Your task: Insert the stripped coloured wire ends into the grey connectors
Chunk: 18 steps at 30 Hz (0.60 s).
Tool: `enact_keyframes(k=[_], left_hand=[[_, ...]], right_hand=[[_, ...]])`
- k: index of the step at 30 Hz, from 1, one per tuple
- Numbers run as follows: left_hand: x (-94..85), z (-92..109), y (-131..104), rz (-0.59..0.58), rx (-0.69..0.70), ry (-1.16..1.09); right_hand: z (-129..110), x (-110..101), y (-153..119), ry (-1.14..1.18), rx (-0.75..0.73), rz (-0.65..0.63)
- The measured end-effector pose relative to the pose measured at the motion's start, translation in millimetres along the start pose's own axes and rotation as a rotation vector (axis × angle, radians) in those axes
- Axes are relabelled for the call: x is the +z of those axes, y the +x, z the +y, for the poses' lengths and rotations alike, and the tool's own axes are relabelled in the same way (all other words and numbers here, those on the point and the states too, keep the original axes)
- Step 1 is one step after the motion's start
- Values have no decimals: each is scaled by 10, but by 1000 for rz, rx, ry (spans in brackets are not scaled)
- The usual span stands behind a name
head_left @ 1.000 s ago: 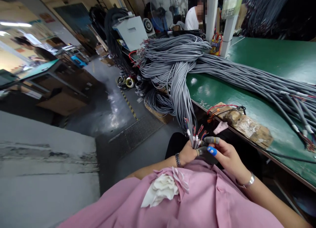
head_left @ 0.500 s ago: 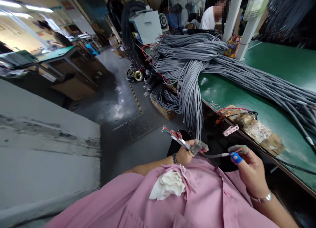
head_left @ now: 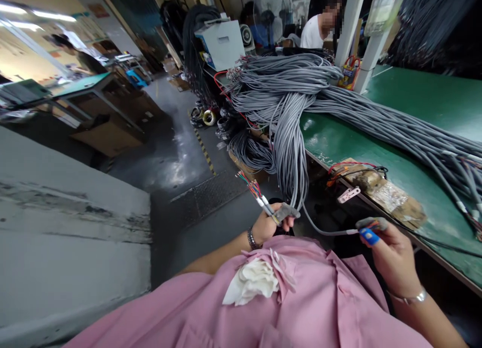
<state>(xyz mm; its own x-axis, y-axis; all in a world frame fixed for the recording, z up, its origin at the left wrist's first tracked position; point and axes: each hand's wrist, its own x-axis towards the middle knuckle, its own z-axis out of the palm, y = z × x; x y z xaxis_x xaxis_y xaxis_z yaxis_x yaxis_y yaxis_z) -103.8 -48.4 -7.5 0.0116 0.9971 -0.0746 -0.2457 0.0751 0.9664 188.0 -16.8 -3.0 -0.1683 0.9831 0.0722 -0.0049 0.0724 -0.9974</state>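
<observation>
My left hand [head_left: 273,220], with grey covers on its fingers, is closed round several grey cables whose white-banded ends [head_left: 263,201] fan out into thin coloured wires. My right hand [head_left: 389,250] has blue tape on the thumb and pinches the end of another grey cable [head_left: 327,233], close to its white band. That cable sags between the hands and curves up toward the hanging bundle. A large heap of grey cables [head_left: 289,72] lies on the green table [head_left: 331,132], and part of it hangs over the edge behind my left hand.
On the table edge sit a taped block [head_left: 387,195], red and black wires and a pink clip [head_left: 349,195]. A white post [head_left: 371,56] stands behind. At the left is a grey wall [head_left: 75,227]. Two people are in the background.
My hands have moved apart, the left one leftward and the right one slightly right. More of the cable between them shows. The view has shifted a little.
</observation>
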Motion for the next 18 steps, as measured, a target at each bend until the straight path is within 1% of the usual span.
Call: enact_keyframes(k=[2, 4, 5, 6, 7, 9, 12, 15, 16, 18], left_hand=[[154, 116, 38, -81, 21, 91], [326, 201, 86, -213, 70, 165], [407, 222, 109, -283, 66, 171], [479, 226, 130, -330, 51, 163], [538, 215, 148, -361, 19, 146], [614, 160, 174, -380, -71, 121], [648, 60, 195, -413, -180, 169], [664, 20, 203, -449, -207, 239], [674, 23, 205, -441, -209, 244], [697, 35, 213, -388, -211, 229]], right_hand=[[-121, 174, 25, -61, -16, -90], [-218, 336, 63, -49, -19, -181], [-249, 402, 84, -21, -2, -217], [-266, 454, 103, 17, 27, -240], [-266, 492, 120, 56, 69, -233], [-223, 532, 142, 120, 132, -183], [-102, 550, 148, 249, 232, -125], [-35, 568, 160, 324, 314, -119], [-37, 576, 171, 321, 317, -115], [-68, 588, 200, 294, 289, -104]])
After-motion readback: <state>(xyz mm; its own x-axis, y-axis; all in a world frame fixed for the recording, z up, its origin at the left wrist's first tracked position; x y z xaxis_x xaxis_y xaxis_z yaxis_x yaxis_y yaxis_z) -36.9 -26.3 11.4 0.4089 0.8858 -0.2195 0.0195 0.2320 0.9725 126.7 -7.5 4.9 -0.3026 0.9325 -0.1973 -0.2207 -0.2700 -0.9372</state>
